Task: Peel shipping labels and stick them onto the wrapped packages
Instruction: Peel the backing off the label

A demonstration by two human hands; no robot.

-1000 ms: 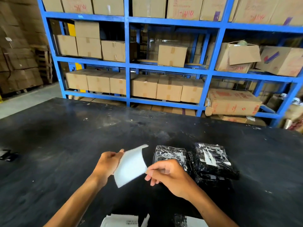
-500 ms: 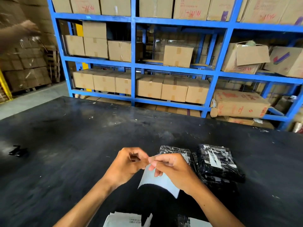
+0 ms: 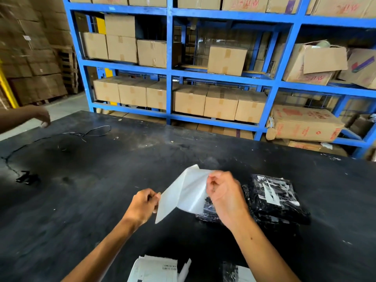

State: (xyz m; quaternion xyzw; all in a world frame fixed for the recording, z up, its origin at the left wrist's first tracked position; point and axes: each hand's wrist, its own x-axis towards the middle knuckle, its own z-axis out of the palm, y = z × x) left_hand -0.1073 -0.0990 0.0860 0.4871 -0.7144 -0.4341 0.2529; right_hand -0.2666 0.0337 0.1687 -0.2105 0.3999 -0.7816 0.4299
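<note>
Over the black table [image 3: 85, 200] I hold a white shipping label [image 3: 193, 192] that is splitting from its backing sheet [image 3: 168, 202]. My left hand [image 3: 142, 206] pinches the backing's left edge. My right hand [image 3: 222, 192] pinches the label's upper right corner, higher up. Behind my right hand lie two black wrapped packages: one [image 3: 272, 196] in plain view to the right, the other [image 3: 205, 212] mostly hidden by the label and my hand.
A stack of printed labels [image 3: 154, 269] and another package [image 3: 238, 271] lie at the table's near edge. A thin wire [image 3: 87, 133] and a black clip [image 3: 27, 178] lie at the left, where another person's hand [image 3: 40, 117] reaches in. Blue shelving [image 3: 168, 74] with cartons stands behind.
My hands have pulled apart, the left down and left, the right up and right, so the label has opened away from its backing. A wire and another person's hand have appeared at the left.
</note>
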